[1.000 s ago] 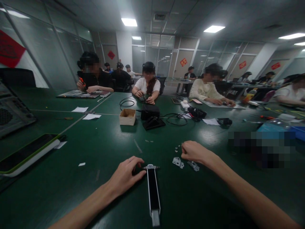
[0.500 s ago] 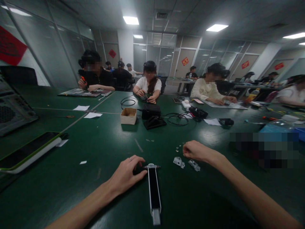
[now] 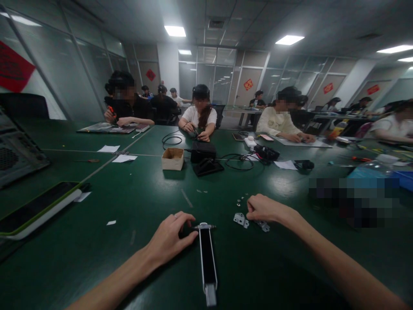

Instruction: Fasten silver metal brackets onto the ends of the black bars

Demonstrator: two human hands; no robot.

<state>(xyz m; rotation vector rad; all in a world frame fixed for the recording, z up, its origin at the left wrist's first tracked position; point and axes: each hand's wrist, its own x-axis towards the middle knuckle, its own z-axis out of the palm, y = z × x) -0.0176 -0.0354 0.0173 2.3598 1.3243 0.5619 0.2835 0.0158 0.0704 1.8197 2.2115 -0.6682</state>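
A long black device with a white frame [image 3: 208, 256] lies on the green table, a metal crosspiece at its far end. Beside that crosspiece rests my left hand [image 3: 172, 237], thumb and fingers apart around its left tip, with no firm grip visible. My right hand [image 3: 263, 208] is closed over the table to the right, its fingertips curled down; whatever they may pinch is hidden. Just left of it sits a metal bracket [image 3: 240, 220], and a second bracket [image 3: 265, 227] is partly covered by the hand. Several tiny metal parts [image 3: 238, 204] lie beyond the first bracket.
Farther back stand a cardboard box [image 3: 173, 159] and a black box [image 3: 203, 151] with cables. On the left lies a green-edged device [image 3: 38, 206] beside a computer case [image 3: 19, 150]. Blue plastic [image 3: 371, 171] is at the right. People sit across the table.
My right hand has shifted slightly down and nearer the brackets, covering more of the right one. My left hand keeps its place by the device. The whole view has moved a little.
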